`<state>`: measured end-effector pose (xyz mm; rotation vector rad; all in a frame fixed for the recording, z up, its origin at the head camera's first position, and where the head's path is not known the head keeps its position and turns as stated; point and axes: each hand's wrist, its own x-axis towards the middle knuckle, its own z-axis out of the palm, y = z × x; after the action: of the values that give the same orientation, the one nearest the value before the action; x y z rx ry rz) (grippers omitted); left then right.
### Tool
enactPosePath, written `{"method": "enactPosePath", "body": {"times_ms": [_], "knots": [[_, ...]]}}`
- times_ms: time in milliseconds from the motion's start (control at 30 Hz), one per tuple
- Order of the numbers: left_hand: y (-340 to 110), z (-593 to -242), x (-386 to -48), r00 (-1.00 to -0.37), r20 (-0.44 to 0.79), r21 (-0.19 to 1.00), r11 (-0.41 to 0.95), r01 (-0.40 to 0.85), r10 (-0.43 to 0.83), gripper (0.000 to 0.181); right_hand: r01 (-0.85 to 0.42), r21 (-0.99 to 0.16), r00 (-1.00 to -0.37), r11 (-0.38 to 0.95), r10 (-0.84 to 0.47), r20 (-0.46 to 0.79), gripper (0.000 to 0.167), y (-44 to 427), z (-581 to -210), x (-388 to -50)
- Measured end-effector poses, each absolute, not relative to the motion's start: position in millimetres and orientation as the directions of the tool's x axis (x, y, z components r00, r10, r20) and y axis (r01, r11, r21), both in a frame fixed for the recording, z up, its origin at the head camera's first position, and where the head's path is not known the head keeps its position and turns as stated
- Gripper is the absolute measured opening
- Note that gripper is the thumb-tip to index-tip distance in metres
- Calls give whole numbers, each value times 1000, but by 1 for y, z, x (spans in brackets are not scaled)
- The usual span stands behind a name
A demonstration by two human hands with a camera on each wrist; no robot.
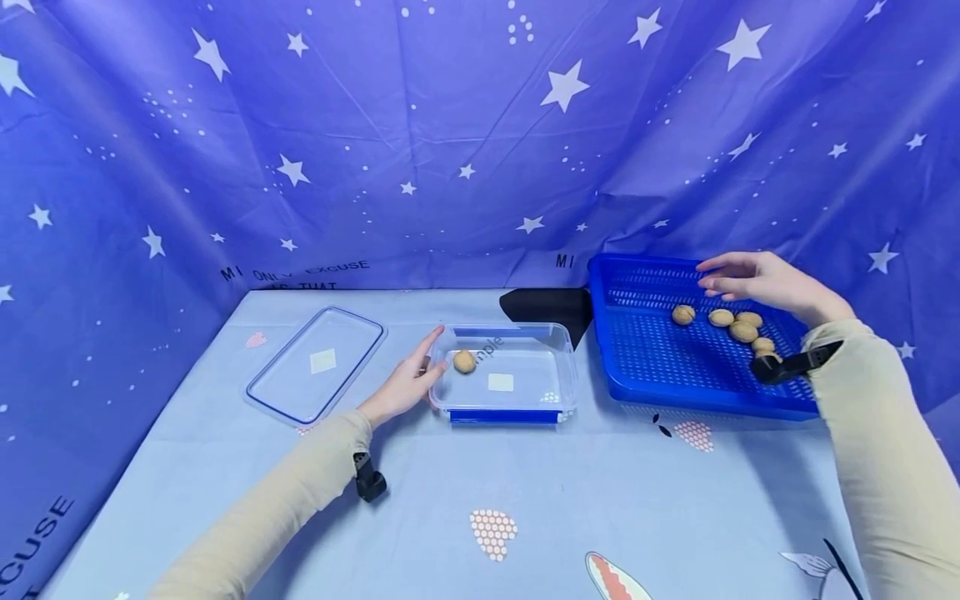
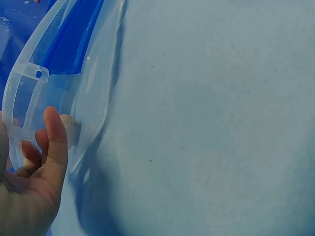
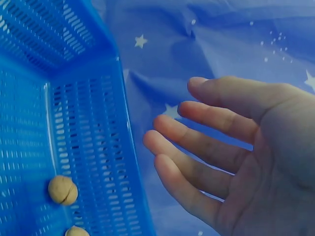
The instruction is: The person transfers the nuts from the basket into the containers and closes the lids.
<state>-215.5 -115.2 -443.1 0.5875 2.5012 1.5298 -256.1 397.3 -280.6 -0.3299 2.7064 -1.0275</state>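
In the head view, a clear container (image 1: 532,375) with blue clips is set on a pale blue tablecloth (image 1: 420,517), and a single walnut (image 1: 464,361) is contained in it, near its left end. At that end the left hand (image 1: 405,385) is placed, with the index finger stretched toward the back corner and the thumb spread away from it at the rim. Farther left, a clear lid (image 1: 315,400) with a blue edge is laid flat, apart from the container. To the right, a blue basket (image 1: 645,367) is seen, in which several walnuts (image 1: 743,332) are gathered, mostly toward the right. Above them the right hand (image 1: 776,283) is held, its fingers loosely bent and nothing grasped. A black strap (image 1: 369,477) is worn on the left wrist, and beige sleeves (image 1: 262,517) are worn on both arms.

In the left wrist view, the end of the container is shown beside the left hand. One finger is held nearly straight by the clear wall, through which the walnut is seen; the others are partly bent. How firmly the wall is touched cannot be told.

In the right wrist view, the fingers are parted and gently curved, with nothing held. Two walnuts are visible in the basket, and a starred cloth (image 3: 216,44) is seen behind.
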Motion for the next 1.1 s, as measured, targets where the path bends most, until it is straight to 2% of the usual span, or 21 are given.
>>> {"method": "enactPosePath", "body": {"times_ms": [300, 767, 1100], "knots": [[-116, -441, -217, -912, 70, 882, 402, 247, 405, 66, -63, -751, -949, 658, -274, -160, 51, 403, -308, -274], [-115, -442, -216, -912, 65, 885, 399, 240, 405, 66, 70, -715, -954, 695, -162, -251, 58, 413, -358, -298], [-113, -433, -212, -912, 44, 898, 384, 215, 408, 67, 77, -651, -955, 755, -131, -265, 47, 410, -366, -299]]}}
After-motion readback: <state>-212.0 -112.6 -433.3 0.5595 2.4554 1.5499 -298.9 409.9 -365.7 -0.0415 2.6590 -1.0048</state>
